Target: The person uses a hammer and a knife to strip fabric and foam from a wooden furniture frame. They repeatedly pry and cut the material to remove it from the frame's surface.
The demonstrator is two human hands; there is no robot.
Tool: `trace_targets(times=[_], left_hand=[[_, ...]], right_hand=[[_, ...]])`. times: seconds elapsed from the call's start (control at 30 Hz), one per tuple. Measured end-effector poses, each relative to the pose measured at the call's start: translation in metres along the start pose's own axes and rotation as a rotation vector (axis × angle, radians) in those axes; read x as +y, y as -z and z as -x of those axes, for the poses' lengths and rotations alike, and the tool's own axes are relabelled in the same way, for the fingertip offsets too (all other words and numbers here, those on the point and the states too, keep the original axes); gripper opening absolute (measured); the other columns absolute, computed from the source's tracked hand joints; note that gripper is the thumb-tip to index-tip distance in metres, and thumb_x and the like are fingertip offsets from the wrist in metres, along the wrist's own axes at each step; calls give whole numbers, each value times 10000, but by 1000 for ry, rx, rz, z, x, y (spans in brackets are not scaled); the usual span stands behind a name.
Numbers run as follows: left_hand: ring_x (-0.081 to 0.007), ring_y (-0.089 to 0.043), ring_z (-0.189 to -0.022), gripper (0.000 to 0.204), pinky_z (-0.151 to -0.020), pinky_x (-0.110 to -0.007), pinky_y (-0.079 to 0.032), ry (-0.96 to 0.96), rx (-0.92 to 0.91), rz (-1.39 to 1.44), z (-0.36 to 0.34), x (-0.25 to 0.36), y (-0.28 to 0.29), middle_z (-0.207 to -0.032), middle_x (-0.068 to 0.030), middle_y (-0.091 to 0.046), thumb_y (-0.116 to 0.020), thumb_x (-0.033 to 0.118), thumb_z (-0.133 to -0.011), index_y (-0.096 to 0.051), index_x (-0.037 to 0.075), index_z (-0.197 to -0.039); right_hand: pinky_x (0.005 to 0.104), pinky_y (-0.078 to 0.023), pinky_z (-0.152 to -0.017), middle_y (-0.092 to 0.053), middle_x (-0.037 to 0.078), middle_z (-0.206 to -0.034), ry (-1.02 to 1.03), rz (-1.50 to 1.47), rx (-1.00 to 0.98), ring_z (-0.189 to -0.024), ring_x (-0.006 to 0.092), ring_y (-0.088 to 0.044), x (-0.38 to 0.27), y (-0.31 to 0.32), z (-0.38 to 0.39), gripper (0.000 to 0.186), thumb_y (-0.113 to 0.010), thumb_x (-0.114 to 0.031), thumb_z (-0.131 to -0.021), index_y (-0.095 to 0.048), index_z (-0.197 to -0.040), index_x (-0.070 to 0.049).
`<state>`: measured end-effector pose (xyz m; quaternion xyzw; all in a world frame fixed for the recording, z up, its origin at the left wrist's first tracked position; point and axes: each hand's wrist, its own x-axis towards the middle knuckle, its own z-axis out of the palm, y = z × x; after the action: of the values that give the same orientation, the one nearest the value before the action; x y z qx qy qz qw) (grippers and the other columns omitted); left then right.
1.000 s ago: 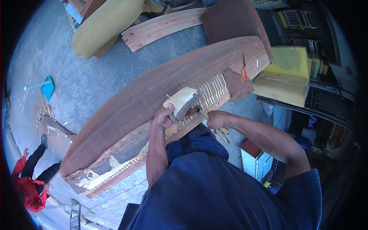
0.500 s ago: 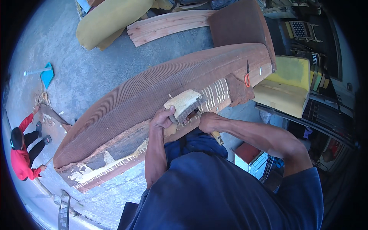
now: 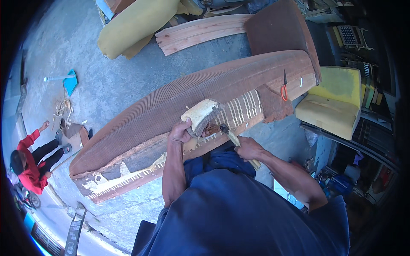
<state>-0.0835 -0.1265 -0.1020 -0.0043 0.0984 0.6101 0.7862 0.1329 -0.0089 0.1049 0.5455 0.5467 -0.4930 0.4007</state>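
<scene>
A long brown ribbed upholstered sofa piece (image 3: 158,100) lies across in front of me, its underside edge toward me. My left hand (image 3: 181,131) is closed on a peeled-back flap of upholstery fabric (image 3: 200,113) with a pale backing. In my right hand (image 3: 250,149) is a pair of pincers (image 3: 233,137) with tan handles and a dark head. The head is at the frame's edge, just right of the flap. Pale strips of webbing (image 3: 241,107) run side by side along the opened edge.
Orange-handled scissors (image 3: 284,92) lie on the piece's right end. A yellow foam seat (image 3: 331,111) stands at right. Beyond are a wooden board (image 3: 200,30) and a yellow foam roll (image 3: 136,27). At far left a person in red (image 3: 30,164) works near a teal dustpan (image 3: 70,82).
My right hand has drawn back toward me and right, bringing the pincers' head into view. My left hand still grips the flap. The person in red has raised one hand off a brown piece.
</scene>
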Motion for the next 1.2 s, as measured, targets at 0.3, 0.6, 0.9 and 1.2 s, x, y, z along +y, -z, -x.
trace_targets(times=[0.3,0.6,0.9,1.2], left_hand=[[-342,-696,-1105,768,-921,-467,-588,-34,103,1,11,-32,-75,-1331,-248,-620,-681,432,-974,-399,-44,-1506],[-309,-629,-1240,594,-991,-454,-557,-168,264,88,10,-49,-89,-1403,-185,-598,-601,318,-1040,-435,-37,-1486],[-318,-690,-1052,561,-899,-431,-573,-185,393,-43,10,-40,-125,-1239,-210,-661,-520,374,-1069,-466,-47,-1437],[-299,-686,-998,587,-877,-406,-558,-230,597,-50,23,-49,-143,-1215,-194,-672,-518,423,-1062,-484,-41,-1419]], right_hand=[[449,-554,-905,-672,297,-1249,41,553,-84,-1124,400,-693,-69,21,13,407,-587,-93,-857,-663,-1216,84],[442,-592,-809,-708,276,-1149,136,697,-67,-1017,400,-727,-49,-7,-53,420,-596,-86,-780,-722,-1168,15],[442,-580,-706,-719,263,-833,320,745,115,-818,401,-742,-15,-7,-35,246,-637,-64,-666,-734,-869,36],[512,-556,-880,-690,363,-1038,256,92,275,-1006,498,-695,63,-40,-27,497,-576,-181,-972,-455,-1345,124]])
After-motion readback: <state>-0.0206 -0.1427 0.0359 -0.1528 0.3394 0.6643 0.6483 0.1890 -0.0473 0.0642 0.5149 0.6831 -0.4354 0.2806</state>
